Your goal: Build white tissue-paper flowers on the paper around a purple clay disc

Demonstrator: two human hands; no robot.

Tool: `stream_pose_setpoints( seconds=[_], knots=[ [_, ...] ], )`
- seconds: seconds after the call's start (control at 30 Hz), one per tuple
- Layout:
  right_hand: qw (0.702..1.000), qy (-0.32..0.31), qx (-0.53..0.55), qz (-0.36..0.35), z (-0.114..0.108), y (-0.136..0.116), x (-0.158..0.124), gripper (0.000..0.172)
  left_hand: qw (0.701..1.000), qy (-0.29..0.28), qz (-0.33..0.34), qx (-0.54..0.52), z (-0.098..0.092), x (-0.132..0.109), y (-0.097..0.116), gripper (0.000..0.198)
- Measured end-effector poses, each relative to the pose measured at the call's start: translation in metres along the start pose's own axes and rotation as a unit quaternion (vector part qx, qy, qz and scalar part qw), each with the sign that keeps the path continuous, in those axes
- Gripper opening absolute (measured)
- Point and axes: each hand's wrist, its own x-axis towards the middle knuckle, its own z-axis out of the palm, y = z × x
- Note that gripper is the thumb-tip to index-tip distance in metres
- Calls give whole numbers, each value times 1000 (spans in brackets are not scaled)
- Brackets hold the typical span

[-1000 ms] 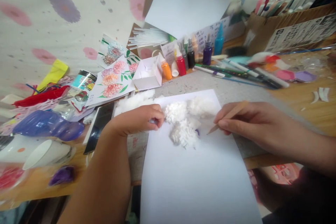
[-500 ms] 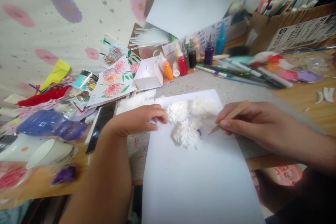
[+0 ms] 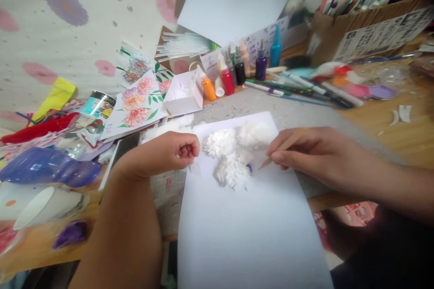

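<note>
A white sheet of paper (image 3: 251,226) lies in front of me, reaching past the table's front edge. Three fluffy white clusters (image 3: 232,169) of small petal-like pieces rest on its upper part, with a small purple spot beside the nearest one. My right hand (image 3: 305,149) grips a plain wooden pencil (image 3: 288,142), its tip close to the paper right of that cluster. My left hand (image 3: 179,151) is closed, fingers curled, over the sheet's upper left edge. A small pale bit shows beneath it, but what its fingers hold, if anything, I cannot make out.
Behind the sheet stand several paint bottles (image 3: 226,76) and a small white box (image 3: 185,92). Pens and brushes (image 3: 301,88) lie at the back right, near a cardboard box (image 3: 366,31). Painted flower cards (image 3: 135,108), a purple plastic piece (image 3: 47,167) and a white cup (image 3: 47,207) are leftward.
My left hand has drawn slightly away from the white clusters, and its fingers have curled in tighter. The right hand keeps the pencil in nearly the same place over the paper. The view has shifted slightly.
</note>
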Motion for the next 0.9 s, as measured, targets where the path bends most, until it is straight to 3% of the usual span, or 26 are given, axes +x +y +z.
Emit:
stream_pose_setpoints(
  seconds=[0.2,0.33,0.47,0.57,0.77,0.9],
  knots=[
    [999,-17,-37,-20,3,4,1,14,1000,22,2,14,-2,-3,3,12],
    [997,-44,-44,-35,9,7,4,13,994,63,75,-54,0,-4,16,7],
    [997,-61,-28,-25,14,4,7,11,939,112,187,-266,12,1,39,10],
    [997,-67,-19,-18,15,2,8,11,907,131,191,-352,29,9,59,10],
    [998,-59,21,25,15,4,10,10,972,136,61,-179,51,19,79,3],
    [998,-22,40,49,10,4,11,9,982,138,38,-125,54,22,82,6]
  ],
)
